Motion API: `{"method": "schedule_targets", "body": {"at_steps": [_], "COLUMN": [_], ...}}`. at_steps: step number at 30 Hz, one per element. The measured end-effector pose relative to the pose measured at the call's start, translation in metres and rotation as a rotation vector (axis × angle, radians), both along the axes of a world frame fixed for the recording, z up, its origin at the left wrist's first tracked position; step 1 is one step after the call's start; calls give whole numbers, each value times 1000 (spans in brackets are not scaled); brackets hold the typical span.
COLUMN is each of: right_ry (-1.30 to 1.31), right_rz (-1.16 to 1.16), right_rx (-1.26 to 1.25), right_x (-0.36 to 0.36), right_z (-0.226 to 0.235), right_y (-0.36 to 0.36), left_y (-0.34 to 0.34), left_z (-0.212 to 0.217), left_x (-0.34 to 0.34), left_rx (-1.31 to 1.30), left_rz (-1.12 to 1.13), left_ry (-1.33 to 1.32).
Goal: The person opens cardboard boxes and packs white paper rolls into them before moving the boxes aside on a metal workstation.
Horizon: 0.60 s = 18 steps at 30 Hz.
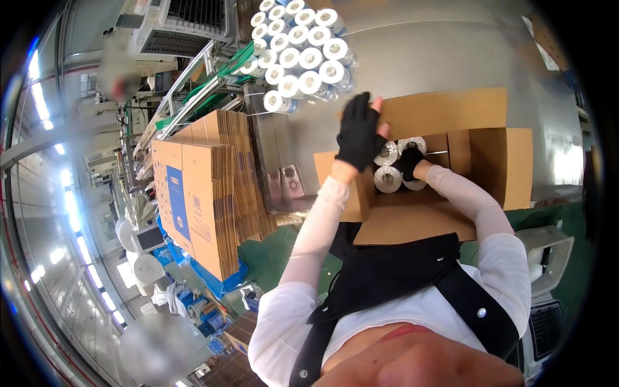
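Note:
An open cardboard box stands in front of me with its flaps spread. Several white rolls with hollow cores stand on end in its left part. My right hand, in a black glove, reaches into the box and touches these rolls; its fingers are mostly hidden among them. Above the box's left flap is my left hand, also black-gloved, with bare fingertips. Its fingers are stretched out and it holds nothing. Beyond it, a block of more white rolls in clear wrap stands on the metal table.
A tall stack of flattened cardboard boxes stands to the left. A phone in a pink case lies at the table's left edge. A green-edged conveyor runs at the far left. A pale plastic bin is at my right.

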State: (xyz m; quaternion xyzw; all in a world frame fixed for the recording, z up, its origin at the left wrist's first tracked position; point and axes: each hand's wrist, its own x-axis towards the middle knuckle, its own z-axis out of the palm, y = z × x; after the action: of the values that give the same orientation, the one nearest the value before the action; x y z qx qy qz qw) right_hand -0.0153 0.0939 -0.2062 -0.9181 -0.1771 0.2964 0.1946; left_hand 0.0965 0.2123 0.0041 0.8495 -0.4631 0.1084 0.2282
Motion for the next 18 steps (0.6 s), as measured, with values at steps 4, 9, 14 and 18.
{"method": "schedule_targets", "body": {"at_steps": [4, 9, 14, 18], "right_ry": [15, 246, -686, -231], "right_rz": [275, -290, -583, -202], "right_rx": [348, 959, 284, 78], "right_x": [45, 154, 244, 249], "right_z": [111, 173, 15, -22], "right_y": [16, -15, -48, -24], "left_y": [35, 23, 31, 83], "left_z": [-96, -109, -146, -199], "left_x": [55, 63, 107, 184], "left_rx": [436, 491, 73, -369], "left_rz": [21, -42, -52, 347], "left_ry": [729, 845, 1074, 1158]}}
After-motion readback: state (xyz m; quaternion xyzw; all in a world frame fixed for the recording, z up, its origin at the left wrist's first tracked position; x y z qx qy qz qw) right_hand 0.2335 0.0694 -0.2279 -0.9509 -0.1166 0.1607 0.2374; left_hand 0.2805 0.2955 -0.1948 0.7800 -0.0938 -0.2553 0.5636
